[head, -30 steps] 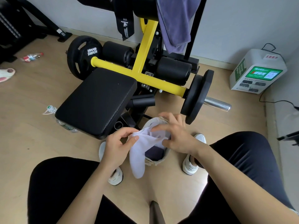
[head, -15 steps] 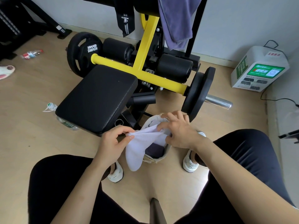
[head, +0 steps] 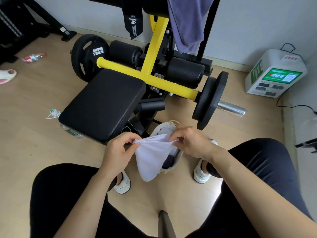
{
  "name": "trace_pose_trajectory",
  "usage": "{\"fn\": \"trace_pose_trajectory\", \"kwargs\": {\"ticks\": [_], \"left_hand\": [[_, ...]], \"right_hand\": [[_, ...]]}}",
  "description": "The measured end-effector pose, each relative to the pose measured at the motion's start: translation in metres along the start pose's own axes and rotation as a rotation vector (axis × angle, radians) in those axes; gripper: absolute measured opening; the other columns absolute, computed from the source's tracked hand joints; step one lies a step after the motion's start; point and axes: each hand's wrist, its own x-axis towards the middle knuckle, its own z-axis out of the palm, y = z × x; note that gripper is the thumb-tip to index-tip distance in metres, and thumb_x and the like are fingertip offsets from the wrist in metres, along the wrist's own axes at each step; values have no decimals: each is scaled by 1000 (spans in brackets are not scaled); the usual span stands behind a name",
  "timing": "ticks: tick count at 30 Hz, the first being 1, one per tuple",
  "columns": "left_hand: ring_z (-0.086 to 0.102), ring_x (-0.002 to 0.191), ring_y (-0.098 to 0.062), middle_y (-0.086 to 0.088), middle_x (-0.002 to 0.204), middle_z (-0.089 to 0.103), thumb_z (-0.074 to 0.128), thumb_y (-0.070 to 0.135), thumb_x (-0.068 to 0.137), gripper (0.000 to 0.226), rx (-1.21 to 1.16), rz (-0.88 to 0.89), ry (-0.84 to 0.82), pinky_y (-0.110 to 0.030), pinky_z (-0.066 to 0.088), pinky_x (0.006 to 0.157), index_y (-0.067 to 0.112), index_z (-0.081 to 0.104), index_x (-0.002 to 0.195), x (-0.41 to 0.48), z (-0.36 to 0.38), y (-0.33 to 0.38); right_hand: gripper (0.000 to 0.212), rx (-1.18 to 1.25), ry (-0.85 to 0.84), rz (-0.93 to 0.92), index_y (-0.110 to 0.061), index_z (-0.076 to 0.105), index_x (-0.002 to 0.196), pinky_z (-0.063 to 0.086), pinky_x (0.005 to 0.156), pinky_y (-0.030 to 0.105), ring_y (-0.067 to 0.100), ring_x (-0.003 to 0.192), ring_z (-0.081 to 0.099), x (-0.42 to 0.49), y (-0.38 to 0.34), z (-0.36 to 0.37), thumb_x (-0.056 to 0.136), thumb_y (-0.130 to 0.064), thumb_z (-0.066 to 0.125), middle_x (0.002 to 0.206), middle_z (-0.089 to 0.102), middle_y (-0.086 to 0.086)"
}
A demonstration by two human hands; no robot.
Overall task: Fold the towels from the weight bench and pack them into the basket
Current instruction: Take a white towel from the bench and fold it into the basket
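Left hand (head: pixel 116 152): thumb and forefinger pinch the left end of the upper edge of a white towel (head: pixel 151 157). Right hand (head: pixel 192 141): curled fingers pinch the right end of the same edge. The hands are apart, with the edge drawn taut between them.

The white towel hangs from that edge and narrows to a rounded tip. It hangs in front of the mouth of the basket (head: pixel 164 127) and hides the basket's near left side. The basket stands on the floor between the person's two shoes, just in front of the seat pad (head: pixel 104 103) of the weight bench. A dark cloth (head: pixel 169 161) shows inside the basket, partly covered by the white towel.

A purple towel (head: pixel 187 23) is draped over the bench's upper pad, well apart from the basket. A black strap (head: pixel 132 26) hangs just to its left.

A weight plate sits at each end of the yellow bar (head: pixel 171 85).

Floor, far left: a plastic bottle (head: pixel 34 57) lies on its side. Floor, right side by the wall: a white box (head: pixel 274 74) with a green panel.
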Motion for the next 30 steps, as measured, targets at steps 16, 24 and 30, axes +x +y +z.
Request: {"fn": "trace_pose_trajectory", "kwargs": {"ticks": [16,24,30], "left_hand": [[69,96,-4,22,96,72,71,19,94,13,34,-133,-36,-45,59,85,29,70,102,5,6,-6],[63,104,0,24,106,69,69,36,74,48,40,-115,-189,-28,54,83,35,62,122,7,4,22],[60,81,-11,16,84,60,66,54,77,33,224,83,-198,-32,49,69,35,71,104,15,31,39]], "right_hand": [[20,116,177,80,-21,61,83,47,64,30,17,69,54,-3,-7,-1,80,-10,78,76,63,0],[42,400,151,103,-29,59,113,46,78,12,6,84,62,-2,-16,4,83,-5,76,91,69,-4],[36,431,113,71,-16,63,111,54,86,26,13,90,68,0,-21,13,80,-3,76,93,73,-1]]}}
